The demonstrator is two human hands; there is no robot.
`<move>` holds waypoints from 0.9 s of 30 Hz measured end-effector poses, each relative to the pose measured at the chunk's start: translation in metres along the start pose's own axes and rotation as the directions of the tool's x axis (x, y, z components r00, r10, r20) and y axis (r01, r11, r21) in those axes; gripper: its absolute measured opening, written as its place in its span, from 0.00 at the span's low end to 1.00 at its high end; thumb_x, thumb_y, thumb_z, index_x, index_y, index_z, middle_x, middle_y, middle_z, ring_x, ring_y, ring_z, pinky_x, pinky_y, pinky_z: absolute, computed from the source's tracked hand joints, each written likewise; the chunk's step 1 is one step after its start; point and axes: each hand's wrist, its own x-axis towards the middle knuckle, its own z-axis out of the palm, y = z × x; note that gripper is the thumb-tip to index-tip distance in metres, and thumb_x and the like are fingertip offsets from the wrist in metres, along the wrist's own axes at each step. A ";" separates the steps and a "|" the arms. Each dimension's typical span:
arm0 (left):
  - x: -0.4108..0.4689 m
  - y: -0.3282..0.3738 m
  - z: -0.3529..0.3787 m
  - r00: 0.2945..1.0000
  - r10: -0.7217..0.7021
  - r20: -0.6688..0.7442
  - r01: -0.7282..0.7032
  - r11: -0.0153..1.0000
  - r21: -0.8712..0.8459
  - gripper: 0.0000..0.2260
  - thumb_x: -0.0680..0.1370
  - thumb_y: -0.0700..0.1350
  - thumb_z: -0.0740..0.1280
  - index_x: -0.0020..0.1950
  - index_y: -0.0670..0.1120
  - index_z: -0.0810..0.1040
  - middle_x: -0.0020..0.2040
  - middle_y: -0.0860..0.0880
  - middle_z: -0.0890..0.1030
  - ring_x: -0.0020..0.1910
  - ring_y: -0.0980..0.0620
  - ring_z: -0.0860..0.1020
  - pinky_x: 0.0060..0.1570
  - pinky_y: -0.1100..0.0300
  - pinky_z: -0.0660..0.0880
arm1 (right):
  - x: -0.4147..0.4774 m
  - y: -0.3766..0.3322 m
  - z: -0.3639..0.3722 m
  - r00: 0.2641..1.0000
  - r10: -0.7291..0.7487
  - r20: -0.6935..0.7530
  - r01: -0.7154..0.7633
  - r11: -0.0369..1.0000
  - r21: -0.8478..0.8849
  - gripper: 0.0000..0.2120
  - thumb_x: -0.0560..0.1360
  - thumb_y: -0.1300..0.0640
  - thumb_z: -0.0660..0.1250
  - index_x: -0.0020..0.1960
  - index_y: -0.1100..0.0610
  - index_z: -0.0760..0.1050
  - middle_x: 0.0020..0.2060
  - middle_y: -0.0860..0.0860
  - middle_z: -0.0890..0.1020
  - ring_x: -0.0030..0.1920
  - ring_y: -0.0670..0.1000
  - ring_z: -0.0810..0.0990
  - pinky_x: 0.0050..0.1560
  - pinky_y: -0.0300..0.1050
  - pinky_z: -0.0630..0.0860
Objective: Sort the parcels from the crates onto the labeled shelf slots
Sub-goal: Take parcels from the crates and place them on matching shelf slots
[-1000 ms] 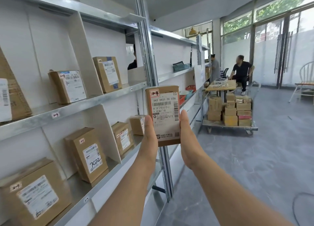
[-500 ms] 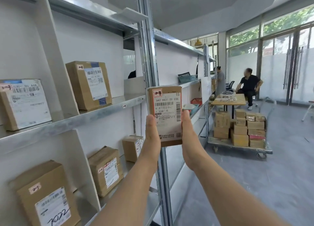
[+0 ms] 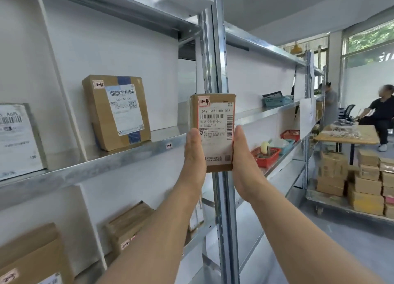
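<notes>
Left hand, right hand clasp parcel upright; steel post behind

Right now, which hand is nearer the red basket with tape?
Right. The right hand holds the parcel on the side toward the red basket; the left hand holds its far side.

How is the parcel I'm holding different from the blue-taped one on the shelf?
The held parcel is narrower than the blue-taped parcel. The held parcel is gripped between the left hand and right hand; the blue-taped parcel stands on the shelf. Only the blue-taped parcel has blue tape, not the held parcel. Both are brown cardboard with white labels.
</notes>
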 end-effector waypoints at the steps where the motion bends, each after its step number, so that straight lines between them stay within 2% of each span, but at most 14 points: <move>1: 0.011 -0.001 0.000 0.999 0.007 -0.034 -0.006 1.000 0.015 0.42 0.67 0.79 0.44 0.76 0.61 0.60 0.74 0.56 0.69 0.72 0.56 0.66 0.66 0.62 0.62 | 0.012 0.001 -0.003 1.000 0.001 0.030 -0.001 1.000 0.005 0.31 0.73 0.29 0.44 0.67 0.39 0.72 0.60 0.41 0.81 0.62 0.43 0.76 0.66 0.45 0.64; 4: 0.047 -0.003 0.001 0.991 0.062 -0.122 -0.058 0.998 0.037 0.43 0.65 0.81 0.46 0.76 0.64 0.58 0.76 0.57 0.65 0.74 0.55 0.64 0.72 0.52 0.60 | 0.052 0.004 -0.009 0.995 -0.010 0.103 0.007 0.999 0.032 0.34 0.71 0.27 0.45 0.69 0.39 0.70 0.62 0.41 0.79 0.66 0.44 0.73 0.72 0.49 0.60; 7: 0.083 -0.004 -0.001 0.975 0.066 -0.210 -0.054 0.997 0.062 0.46 0.62 0.84 0.46 0.76 0.66 0.58 0.77 0.58 0.62 0.76 0.54 0.60 0.75 0.43 0.56 | 0.090 0.003 -0.014 0.984 -0.041 0.173 0.028 0.996 0.080 0.32 0.69 0.25 0.47 0.65 0.36 0.73 0.62 0.41 0.79 0.66 0.45 0.73 0.74 0.55 0.60; 10: 0.106 0.003 0.002 0.959 0.096 -0.266 -0.072 0.993 0.098 0.45 0.62 0.83 0.46 0.75 0.64 0.61 0.75 0.57 0.67 0.74 0.53 0.65 0.74 0.44 0.59 | 0.121 -0.001 -0.018 0.972 -0.048 0.231 0.018 0.991 0.134 0.24 0.73 0.29 0.45 0.56 0.33 0.76 0.58 0.39 0.81 0.64 0.43 0.75 0.74 0.54 0.60; 13: 0.124 0.009 0.007 0.940 0.139 -0.311 -0.099 0.985 0.142 0.42 0.64 0.81 0.46 0.73 0.64 0.65 0.70 0.57 0.72 0.70 0.54 0.70 0.72 0.46 0.63 | 0.147 -0.003 -0.024 0.949 -0.082 0.306 0.033 0.986 0.162 0.24 0.72 0.29 0.45 0.55 0.31 0.76 0.56 0.37 0.82 0.62 0.40 0.76 0.73 0.52 0.62; 17: 0.144 0.010 0.009 0.914 0.125 -0.386 -0.059 0.982 0.180 0.44 0.62 0.83 0.47 0.73 0.64 0.65 0.70 0.57 0.73 0.70 0.54 0.70 0.72 0.46 0.63 | 0.176 0.000 -0.028 0.916 -0.105 0.387 0.035 0.982 0.184 0.22 0.77 0.32 0.44 0.53 0.28 0.77 0.57 0.38 0.82 0.62 0.40 0.77 0.72 0.51 0.63; 22: 0.162 0.006 0.010 0.879 0.123 -0.460 -0.020 0.975 0.222 0.36 0.70 0.77 0.45 0.72 0.64 0.66 0.69 0.57 0.74 0.68 0.54 0.72 0.72 0.46 0.64 | 0.208 0.015 -0.030 0.870 -0.080 0.486 -0.028 0.977 0.212 0.28 0.75 0.31 0.44 0.66 0.37 0.73 0.60 0.39 0.81 0.63 0.41 0.75 0.71 0.46 0.61; 24: 0.167 0.006 0.009 0.872 0.115 -0.477 -0.008 0.975 0.220 0.35 0.71 0.76 0.44 0.73 0.62 0.67 0.68 0.56 0.75 0.67 0.54 0.74 0.71 0.47 0.65 | 0.220 0.020 -0.027 0.855 -0.070 0.514 -0.049 0.976 0.214 0.30 0.74 0.30 0.44 0.67 0.38 0.72 0.60 0.40 0.80 0.63 0.41 0.75 0.70 0.46 0.61; 27: 0.178 0.004 0.002 0.849 0.105 -0.518 0.019 0.974 0.227 0.39 0.68 0.79 0.46 0.72 0.61 0.67 0.67 0.56 0.76 0.65 0.54 0.75 0.70 0.47 0.67 | 0.235 0.024 -0.020 0.831 -0.067 0.552 -0.071 0.972 0.225 0.28 0.78 0.33 0.42 0.68 0.39 0.71 0.61 0.41 0.80 0.63 0.43 0.76 0.71 0.49 0.61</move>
